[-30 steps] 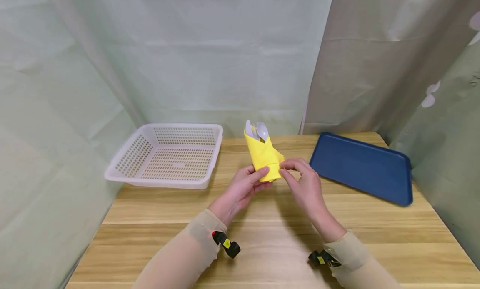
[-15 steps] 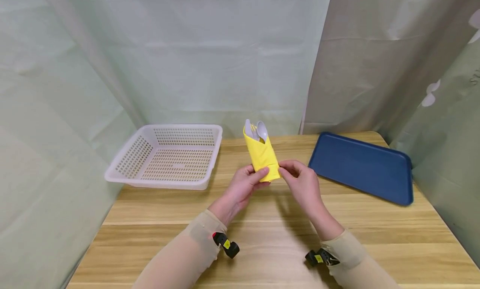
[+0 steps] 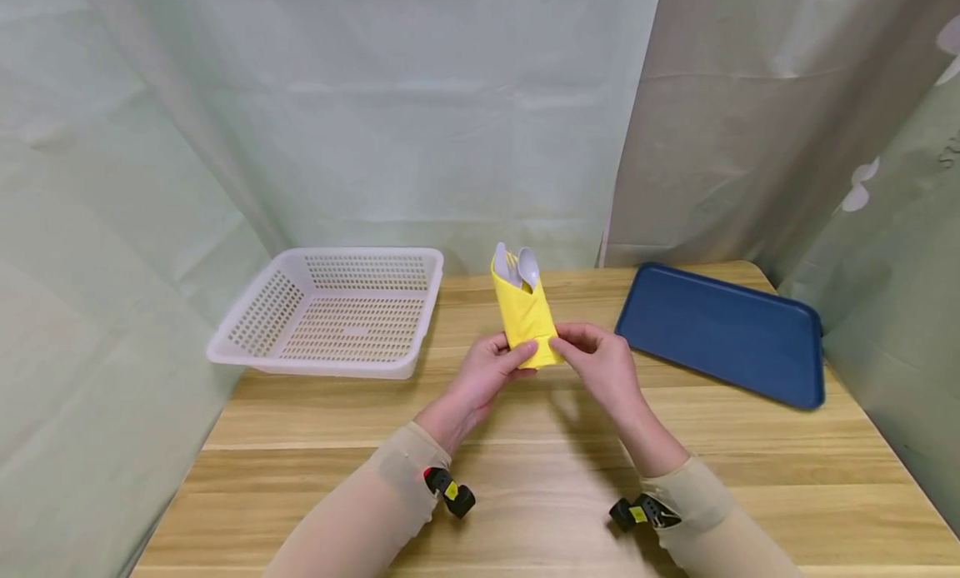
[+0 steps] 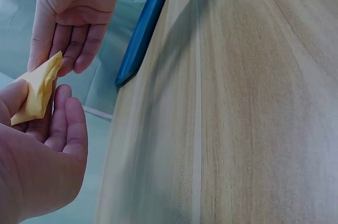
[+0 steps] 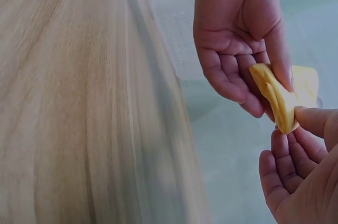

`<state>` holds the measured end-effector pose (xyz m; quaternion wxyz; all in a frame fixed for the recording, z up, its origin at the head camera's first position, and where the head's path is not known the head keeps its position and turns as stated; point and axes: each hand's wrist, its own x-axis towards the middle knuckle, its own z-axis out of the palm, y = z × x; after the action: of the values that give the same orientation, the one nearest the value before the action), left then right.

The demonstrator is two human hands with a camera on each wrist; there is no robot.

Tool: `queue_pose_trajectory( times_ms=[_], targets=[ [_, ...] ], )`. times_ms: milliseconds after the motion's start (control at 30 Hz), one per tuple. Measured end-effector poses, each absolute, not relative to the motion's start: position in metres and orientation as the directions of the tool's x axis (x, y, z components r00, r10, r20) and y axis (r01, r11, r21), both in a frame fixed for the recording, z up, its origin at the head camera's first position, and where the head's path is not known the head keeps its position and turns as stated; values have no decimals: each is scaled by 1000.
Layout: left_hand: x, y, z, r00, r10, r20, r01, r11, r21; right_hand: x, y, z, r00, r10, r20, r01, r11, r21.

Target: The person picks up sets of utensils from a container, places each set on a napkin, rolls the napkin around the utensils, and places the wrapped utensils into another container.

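A yellow napkin point(image 3: 522, 316), folded into a narrow pouch, is held up above the table in both hands. Out of its top stick a light grey spoon point(image 3: 528, 266), a knife point(image 3: 501, 260) and a fork point(image 3: 514, 271); their lower parts are hidden inside. My left hand point(image 3: 491, 371) grips the lower left of the pouch, thumb across the front and fingers behind. At the lower right edge my right hand point(image 3: 597, 361) pinches the napkin between thumb and fingers. Both wrist views show the pouch's folded bottom end point(image 5: 278, 100) between the two thumbs.
To the left on the wooden table point(image 3: 337, 478) stands a white perforated plastic basket point(image 3: 420, 311). A dark blue tray point(image 3: 723, 336) lies at the right. Pale curtains point(image 3: 420, 112) hang behind the table and along both sides.
The loose napkin corner on the right has been folded in behind, so the pouch is narrower. My right hand has moved slightly left and now pinches its lower right edge.
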<state>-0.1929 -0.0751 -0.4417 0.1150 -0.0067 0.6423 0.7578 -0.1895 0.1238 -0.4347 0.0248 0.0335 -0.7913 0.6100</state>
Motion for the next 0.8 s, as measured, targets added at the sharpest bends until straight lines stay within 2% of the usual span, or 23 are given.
queue_pose_trajectory(
  times_ms=[467,800],
  targets=[
    [-193,-76,-448,-972,159,-171,-189,-105,976,-192,124,-437,-996,-61,-58,53,83,-995],
    [-191,-74,-452,-974,164,-158,-173,-83,981,-195,123,-439,-993,-81,-89,82,86,-993]
  ],
)
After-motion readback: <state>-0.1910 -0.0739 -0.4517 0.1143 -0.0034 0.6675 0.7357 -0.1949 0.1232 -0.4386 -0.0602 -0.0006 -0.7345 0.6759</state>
